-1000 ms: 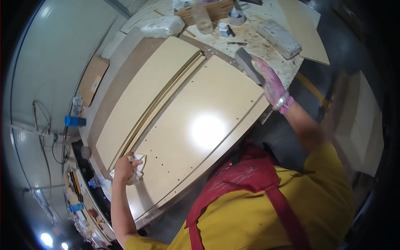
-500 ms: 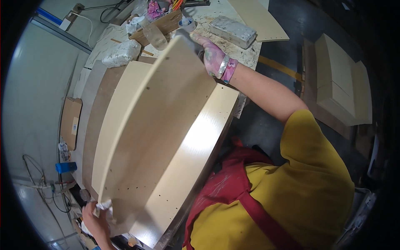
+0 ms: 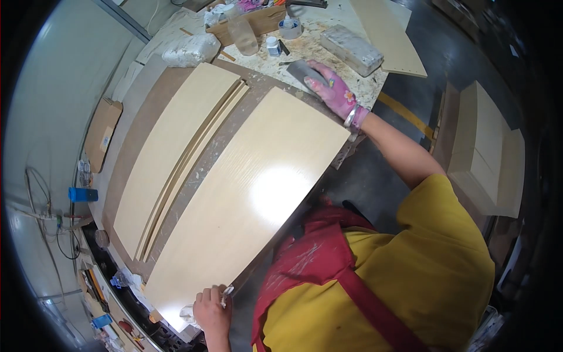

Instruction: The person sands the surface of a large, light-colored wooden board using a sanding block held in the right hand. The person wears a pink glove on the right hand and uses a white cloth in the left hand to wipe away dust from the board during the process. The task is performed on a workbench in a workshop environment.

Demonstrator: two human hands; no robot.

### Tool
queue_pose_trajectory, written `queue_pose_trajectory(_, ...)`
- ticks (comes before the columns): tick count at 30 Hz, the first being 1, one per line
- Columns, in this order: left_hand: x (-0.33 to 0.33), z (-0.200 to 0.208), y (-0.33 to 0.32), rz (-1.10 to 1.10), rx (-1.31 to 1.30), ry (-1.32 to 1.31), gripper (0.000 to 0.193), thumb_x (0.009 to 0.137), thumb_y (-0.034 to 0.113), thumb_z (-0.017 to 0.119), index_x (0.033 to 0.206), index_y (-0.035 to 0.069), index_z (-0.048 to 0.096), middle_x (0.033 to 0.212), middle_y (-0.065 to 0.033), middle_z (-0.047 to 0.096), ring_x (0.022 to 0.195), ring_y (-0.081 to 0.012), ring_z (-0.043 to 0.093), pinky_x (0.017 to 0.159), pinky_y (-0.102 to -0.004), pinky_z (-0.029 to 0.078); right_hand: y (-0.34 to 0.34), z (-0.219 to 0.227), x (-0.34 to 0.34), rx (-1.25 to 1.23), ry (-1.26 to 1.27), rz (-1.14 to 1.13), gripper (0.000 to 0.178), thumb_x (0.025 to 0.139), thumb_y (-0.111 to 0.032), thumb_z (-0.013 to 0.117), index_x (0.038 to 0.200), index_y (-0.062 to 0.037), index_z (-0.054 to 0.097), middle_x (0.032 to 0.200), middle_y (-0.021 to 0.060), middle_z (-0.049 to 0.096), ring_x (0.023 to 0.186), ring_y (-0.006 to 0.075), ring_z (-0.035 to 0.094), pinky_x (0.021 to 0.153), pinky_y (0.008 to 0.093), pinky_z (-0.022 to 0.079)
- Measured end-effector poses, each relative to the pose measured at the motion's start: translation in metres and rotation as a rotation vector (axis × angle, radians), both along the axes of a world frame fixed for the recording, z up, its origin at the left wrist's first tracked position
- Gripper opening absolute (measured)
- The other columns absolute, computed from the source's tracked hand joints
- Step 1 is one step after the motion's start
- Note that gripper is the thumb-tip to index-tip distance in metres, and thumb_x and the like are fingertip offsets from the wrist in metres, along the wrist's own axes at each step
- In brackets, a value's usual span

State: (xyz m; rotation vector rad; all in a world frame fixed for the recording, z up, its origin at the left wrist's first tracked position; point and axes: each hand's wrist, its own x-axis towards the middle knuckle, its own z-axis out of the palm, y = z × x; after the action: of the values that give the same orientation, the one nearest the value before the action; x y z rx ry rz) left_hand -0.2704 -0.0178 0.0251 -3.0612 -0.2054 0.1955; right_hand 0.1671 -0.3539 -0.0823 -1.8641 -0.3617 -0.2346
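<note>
A pale panel (image 3: 234,188) with a curved far edge lies flat on the brown-topped workbench (image 3: 193,176), close in front of me. My left hand (image 3: 212,311), bare, is closed on a crumpled white cloth (image 3: 187,315) at the panel's lower left end. At the opposite end, my right hand (image 3: 335,94) wears a pink flowered glove and grips a grey sanding block (image 3: 305,75). That block is just beyond the panel's far right edge; whether it touches the panel cannot be seen. Beyond the panel lies a stack of similar pale panels (image 3: 170,146).
At the back sit a clear bottle (image 3: 242,36), a small white jar (image 3: 273,47), a tape roll (image 3: 290,28), a stained rectangular block (image 3: 352,50) and a white wrapped bundle (image 3: 192,51). Another panel (image 3: 390,38) juts over the bench edge. Stacked panels (image 3: 484,155) stand right on the floor.
The panel was tilted up, showing its holed face above another board; now it lies flat. My left hand has moved right and nearer, and my right hand has moved right and slightly nearer.
</note>
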Motion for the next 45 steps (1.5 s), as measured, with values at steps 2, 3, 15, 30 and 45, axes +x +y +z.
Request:
queue_pose_trajectory(2, 0.013, 0.012, 0.001, 0.123, -0.191, -0.077, 0.021, 0.071, 0.011, 0.074, 0.085, 0.008, 0.059, 0.083, -0.0105, 0.058, 0.078, -0.0327, 0.057, 0.068, -0.043, 0.045, -0.021, 0.013, 0.0, -0.001, 0.111, -0.054, 0.066, 0.089, -0.046, 0.062, 0.137, -0.0024, 0.05, 0.142, 0.0197, 0.049, 0.133, 0.0303, 0.045, 0.11, 0.0351, 0.034)
queue_pose_trajectory(3, 0.026, 0.018, 0.004, 0.191, -0.289, -0.164, 0.018, 0.073, 0.01, 0.074, 0.084, 0.005, 0.06, 0.082, -0.0123, 0.059, 0.078, -0.0345, 0.057, 0.069, -0.0443, 0.045, -0.04, 0.017, -0.001, -0.043, 0.083, -0.065, 0.066, 0.089, -0.047, 0.062, 0.137, -0.0023, 0.05, 0.142, 0.0195, 0.049, 0.133, 0.0297, 0.045, 0.11, 0.035, 0.034)
queue_pose_trajectory(15, 0.203, 0.014, 0.046, 0.302, -0.995, -0.552, 0.019, 0.098, 0.022, 0.058, 0.1, 0.004, 0.061, 0.085, -0.0029, 0.059, 0.078, -0.0084, 0.053, 0.068, -0.0246, 0.045, -0.084, 0.065, -0.11, -0.44, 0.101, 0.176, 0.06, 0.091, -0.035, 0.062, 0.141, -0.0084, 0.046, 0.139, 0.0177, 0.05, 0.13, 0.0328, 0.047, 0.106, 0.0381, 0.039)
queue_pose_trajectory(30, 0.264, -0.073, -0.002, -0.002, -0.31, -0.553, 0.023, 0.087, 0.024, 0.064, 0.101, 0.005, 0.067, 0.092, -0.0143, 0.067, 0.084, -0.0366, 0.062, 0.073, -0.0449, 0.049, 0.022, 0.033, -0.024, -0.888, -0.301, 0.21, 0.061, 0.093, -0.045, 0.051, 0.145, -0.0153, 0.041, 0.138, 0.0192, 0.05, 0.125, 0.0393, 0.048, 0.096, 0.0521, 0.047)
queue_pose_trajectory(45, 0.264, -0.078, 0.002, -0.046, -0.261, -0.559, 0.021, 0.087, 0.023, 0.064, 0.1, 0.007, 0.068, 0.09, -0.0109, 0.065, 0.083, -0.0316, 0.062, 0.07, -0.0431, 0.046, 0.001, 0.049, -0.081, -1.037, -0.276, 0.224, 0.061, 0.091, -0.043, 0.055, 0.145, -0.0164, 0.042, 0.135, 0.0268, 0.047, 0.128, 0.0408, 0.044, 0.098, 0.0529, 0.044)
